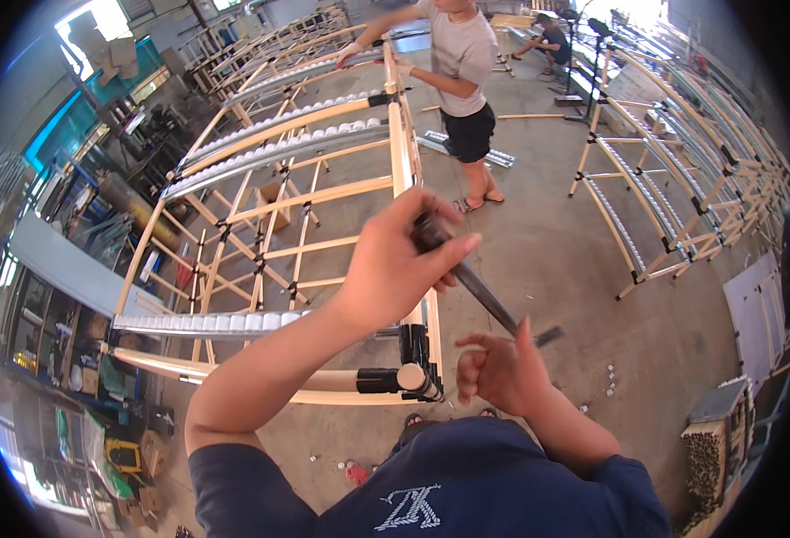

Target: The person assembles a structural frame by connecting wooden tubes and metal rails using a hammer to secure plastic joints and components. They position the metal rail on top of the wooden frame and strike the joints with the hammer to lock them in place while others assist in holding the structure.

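Observation:
My left hand [399, 260] is closed around the thick upper end of a dark T-shaped tool [484, 294], held above the corner of a beige tube rack [395, 148]. The tool's straight shaft slants down to the right and finishes in a short crosspiece by my right thumb. My right hand [507, 372] has its fingers loosely bent and apart, with the thumb raised. Whether that thumb touches the tool, I cannot tell. Below my left hand sit black pipe joints [417, 350] and a capped tube end [410, 377] at the rack's near corner.
White roller tracks [207, 323] cross the rack. Another person [462, 72] stands at its far right side with hands on it. A second rack [655, 188] stands to the right. Bundled tubes [704, 466] lie low at right; small pieces [610, 381] are scattered on the floor.

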The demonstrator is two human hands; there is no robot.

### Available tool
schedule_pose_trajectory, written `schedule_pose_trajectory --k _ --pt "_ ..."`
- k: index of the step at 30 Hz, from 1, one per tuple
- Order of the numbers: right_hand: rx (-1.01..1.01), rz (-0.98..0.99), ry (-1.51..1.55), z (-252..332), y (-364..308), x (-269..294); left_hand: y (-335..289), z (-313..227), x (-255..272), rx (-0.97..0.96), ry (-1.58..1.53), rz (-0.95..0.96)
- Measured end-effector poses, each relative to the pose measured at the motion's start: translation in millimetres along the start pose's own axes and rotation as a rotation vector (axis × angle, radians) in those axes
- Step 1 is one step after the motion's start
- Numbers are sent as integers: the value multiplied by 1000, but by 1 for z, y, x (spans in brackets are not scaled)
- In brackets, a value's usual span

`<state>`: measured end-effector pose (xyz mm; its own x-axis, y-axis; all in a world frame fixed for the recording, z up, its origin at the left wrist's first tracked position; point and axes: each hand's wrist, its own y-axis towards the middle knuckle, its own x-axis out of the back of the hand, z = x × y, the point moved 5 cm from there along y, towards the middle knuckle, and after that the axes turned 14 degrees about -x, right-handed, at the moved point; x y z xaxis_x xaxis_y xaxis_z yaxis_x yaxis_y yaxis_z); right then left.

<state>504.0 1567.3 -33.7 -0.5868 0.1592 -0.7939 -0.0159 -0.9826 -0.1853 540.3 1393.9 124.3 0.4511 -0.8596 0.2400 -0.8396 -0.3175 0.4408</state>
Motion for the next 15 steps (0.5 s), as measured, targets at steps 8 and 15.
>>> schedule_pose_trajectory --k 8,15 --pt "-83 -53 70 -6 -29 26 -3 -38 -44 -520 493 183" --pt "71 -217 273 42 -16 47 -105 -30 -126 -823 626 735"
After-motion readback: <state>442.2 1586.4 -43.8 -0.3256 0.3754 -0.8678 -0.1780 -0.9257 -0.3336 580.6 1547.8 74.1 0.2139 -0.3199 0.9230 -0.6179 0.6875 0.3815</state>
